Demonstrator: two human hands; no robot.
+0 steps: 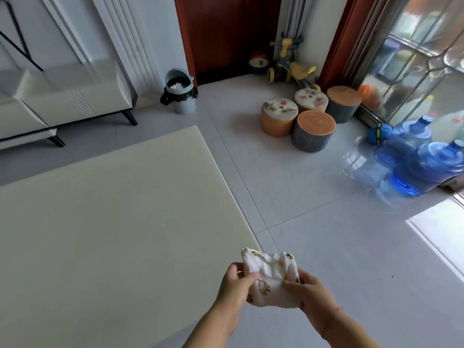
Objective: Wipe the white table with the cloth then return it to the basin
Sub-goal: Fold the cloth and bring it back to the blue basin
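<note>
The white table (105, 222) fills the lower left of the head view, its right edge running down toward my hands. A small white cloth (270, 276) with yellow printed figures is bunched up between both hands, just off the table's near right corner and above the floor. My left hand (234, 285) pinches its left side with thumb and fingers. My right hand (310, 292) grips its right side. No basin is in view.
Several round stools (313, 130) stand on the tiled floor at the right. Blue water jugs (424, 164) lie by the glass door. A blue bin (181, 91) stands by the wall, a white sofa (62, 101) at the far left, a toy tricycle (288, 64) behind.
</note>
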